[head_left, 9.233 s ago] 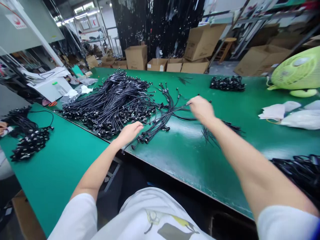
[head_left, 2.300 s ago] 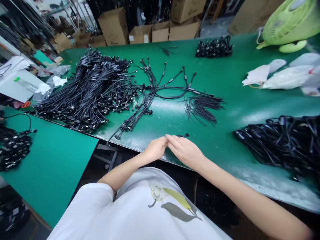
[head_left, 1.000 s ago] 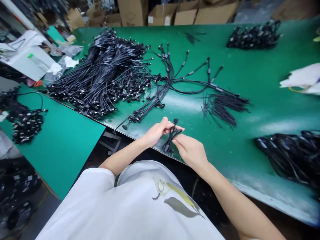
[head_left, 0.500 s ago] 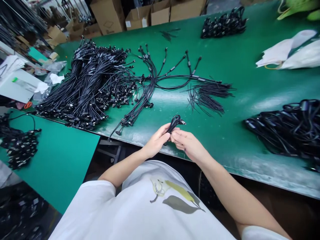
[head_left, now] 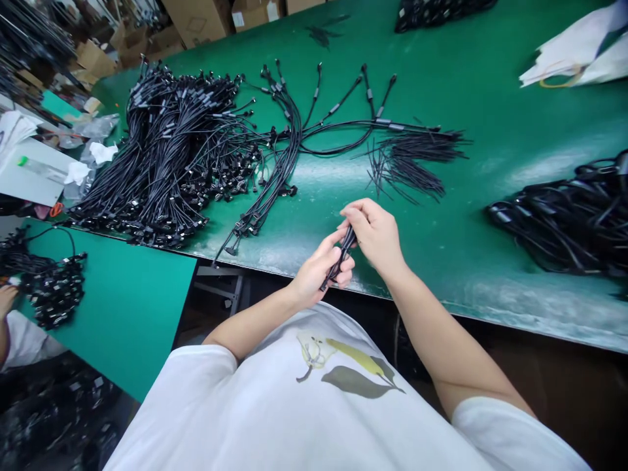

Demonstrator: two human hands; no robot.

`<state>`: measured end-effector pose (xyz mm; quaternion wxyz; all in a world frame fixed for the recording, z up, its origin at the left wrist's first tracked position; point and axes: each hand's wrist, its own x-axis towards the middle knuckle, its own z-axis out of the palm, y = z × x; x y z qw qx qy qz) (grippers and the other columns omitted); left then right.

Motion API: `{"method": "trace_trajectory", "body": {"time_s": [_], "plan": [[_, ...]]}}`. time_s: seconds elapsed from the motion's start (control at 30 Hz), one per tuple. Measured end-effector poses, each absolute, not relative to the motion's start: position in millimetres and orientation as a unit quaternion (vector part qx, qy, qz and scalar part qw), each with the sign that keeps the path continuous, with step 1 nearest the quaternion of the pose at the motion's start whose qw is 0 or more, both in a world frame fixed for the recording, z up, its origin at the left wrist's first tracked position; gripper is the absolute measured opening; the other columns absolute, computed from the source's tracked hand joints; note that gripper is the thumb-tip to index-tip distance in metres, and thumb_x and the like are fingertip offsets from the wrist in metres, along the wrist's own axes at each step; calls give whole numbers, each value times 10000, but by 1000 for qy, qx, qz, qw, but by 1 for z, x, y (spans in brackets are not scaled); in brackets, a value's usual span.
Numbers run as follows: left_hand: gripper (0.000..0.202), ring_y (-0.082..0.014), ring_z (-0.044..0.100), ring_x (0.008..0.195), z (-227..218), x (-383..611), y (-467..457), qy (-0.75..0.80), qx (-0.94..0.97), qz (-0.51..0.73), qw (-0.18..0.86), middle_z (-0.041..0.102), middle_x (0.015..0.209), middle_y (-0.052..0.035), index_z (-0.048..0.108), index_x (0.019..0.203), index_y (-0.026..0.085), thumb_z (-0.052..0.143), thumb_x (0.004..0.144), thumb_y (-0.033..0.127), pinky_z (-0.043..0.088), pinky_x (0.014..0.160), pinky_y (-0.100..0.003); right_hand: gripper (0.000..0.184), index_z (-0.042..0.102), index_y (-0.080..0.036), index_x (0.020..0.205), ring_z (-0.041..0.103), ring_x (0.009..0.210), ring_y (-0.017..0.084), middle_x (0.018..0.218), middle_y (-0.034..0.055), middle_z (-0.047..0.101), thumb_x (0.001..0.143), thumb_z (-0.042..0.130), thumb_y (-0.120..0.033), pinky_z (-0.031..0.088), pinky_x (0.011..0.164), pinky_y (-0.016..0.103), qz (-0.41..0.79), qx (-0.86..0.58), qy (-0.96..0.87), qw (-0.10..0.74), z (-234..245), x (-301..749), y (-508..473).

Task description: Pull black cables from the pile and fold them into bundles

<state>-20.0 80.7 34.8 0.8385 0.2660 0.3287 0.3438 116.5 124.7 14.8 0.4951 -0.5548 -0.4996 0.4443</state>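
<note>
My left hand (head_left: pixel 316 269) and my right hand (head_left: pixel 375 232) meet over the near edge of the green table (head_left: pixel 490 150). Both are closed on a folded black cable (head_left: pixel 341 256) held upright between them. The left fingers wrap its lower part, the right fingers pinch its top. Just beyond lies a row of several loose black cables (head_left: pixel 289 150). A bunch of thin black ties (head_left: pixel 417 167) lies to the right of them.
A large heap of black cables (head_left: pixel 171 150) covers the table's left. Bundled cables (head_left: pixel 569 216) lie at the right, white bags (head_left: pixel 579 49) at the far right. A lower green table (head_left: pixel 112 307) at left holds more bundles (head_left: pixel 53 294); another person's hand (head_left: pixel 6 301) shows there. Cardboard boxes (head_left: pixel 196 19) stand behind.
The cable has gone from a loose loop above my fingers to a tight upright fold. My right hand rose above the left. The view tilted further down.
</note>
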Motion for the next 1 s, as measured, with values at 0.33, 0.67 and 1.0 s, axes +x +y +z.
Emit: {"method": "trace_trajectory", "body": {"time_s": [0.33, 0.67, 1.0], "plan": [[199, -193, 604, 1084, 28, -35, 117, 374, 239, 509, 737, 601, 842, -38, 627, 1059, 156, 500, 926, 232, 464, 929, -313, 340, 596, -211, 932, 498, 698, 123, 873, 20, 588, 738, 720, -461, 453, 624, 251, 606, -441, -381, 542, -9, 72, 79], [322, -89, 638, 747, 44, -27, 132, 366, 49, 567, 736, 443, 612, 35, 577, 828, 119, 393, 1010, 311, 507, 800, -203, 416, 534, -216, 863, 415, 691, 95, 843, -22, 448, 620, 835, -368, 400, 618, 208, 661, -349, -369, 552, -5, 54, 80], [368, -44, 568, 564, 52, -22, 135, 338, -19, 551, 763, 447, 581, 53, 597, 820, 97, 371, 1023, 304, 520, 796, -217, 273, 518, -213, 849, 467, 585, 96, 695, -43, 482, 739, 718, -363, 460, 582, 234, 619, -398, -401, 546, -9, 55, 76]]}}
